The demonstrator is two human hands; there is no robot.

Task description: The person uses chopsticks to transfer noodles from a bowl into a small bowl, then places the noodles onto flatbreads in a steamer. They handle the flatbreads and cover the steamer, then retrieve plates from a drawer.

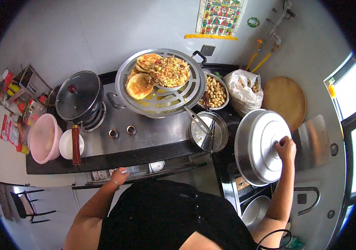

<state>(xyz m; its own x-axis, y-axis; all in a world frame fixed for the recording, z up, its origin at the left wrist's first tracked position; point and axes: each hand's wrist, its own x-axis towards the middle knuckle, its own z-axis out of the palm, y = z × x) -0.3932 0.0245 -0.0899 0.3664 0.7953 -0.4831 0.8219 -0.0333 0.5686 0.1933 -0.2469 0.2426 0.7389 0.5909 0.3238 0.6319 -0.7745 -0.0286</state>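
Observation:
My right hand [286, 148] is closed around the knob of a large domed silver pot lid [251, 146], tilted at the right end of the counter. My left hand [120, 176] is closed at the pulled-out drawer [178, 170] under the counter edge. A small whitish bit shows at its fingertips; I cannot make out what it is. White bowls and cups [156, 166] lie in the drawer beside it. On the stove, a slotted steamer rack [144, 106] over a wide pot bears golden flatbreads [139, 86] and a bowl of shredded food [170, 72].
A glass-lidded wok [79, 98] with a wooden handle stands left, beside a pink basin [44, 138] and white bowl [71, 144]. A metal pan [218, 142] with utensils, a bowl of peanuts [215, 92], a plastic bag [244, 93] and a round board [284, 102] are right.

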